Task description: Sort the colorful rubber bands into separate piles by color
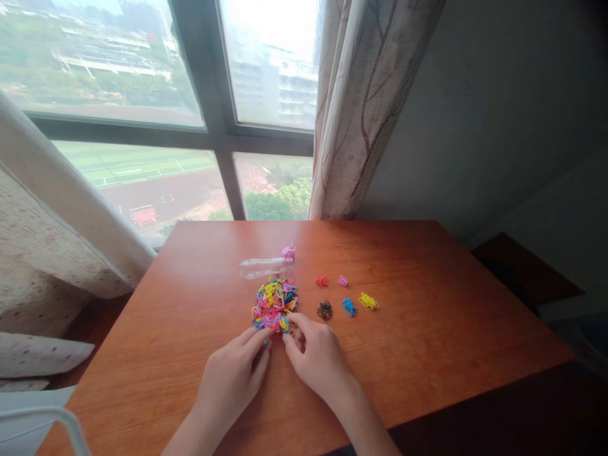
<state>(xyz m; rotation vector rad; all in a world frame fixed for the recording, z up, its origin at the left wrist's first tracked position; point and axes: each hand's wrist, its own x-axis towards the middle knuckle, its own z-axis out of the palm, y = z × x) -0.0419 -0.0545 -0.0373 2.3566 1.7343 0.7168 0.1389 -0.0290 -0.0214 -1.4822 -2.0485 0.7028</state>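
A heaped pile of small rubber bands in mixed colours lies on the wooden table. At its near edge, my left hand has thumb and forefinger closed around a bit of blue rubber band. My right hand curls in from the other side, its fingertips against the pile's near right edge; what they pinch is too small to make out. Right of the pile are sorted little heaps: red bands, pink bands, black bands, blue bands and yellow bands.
Behind the pile, a clear plastic container lies on its side, with a pink piece at its right end. The wooden table stands against a window with curtains. A white curved bar shows at lower left.
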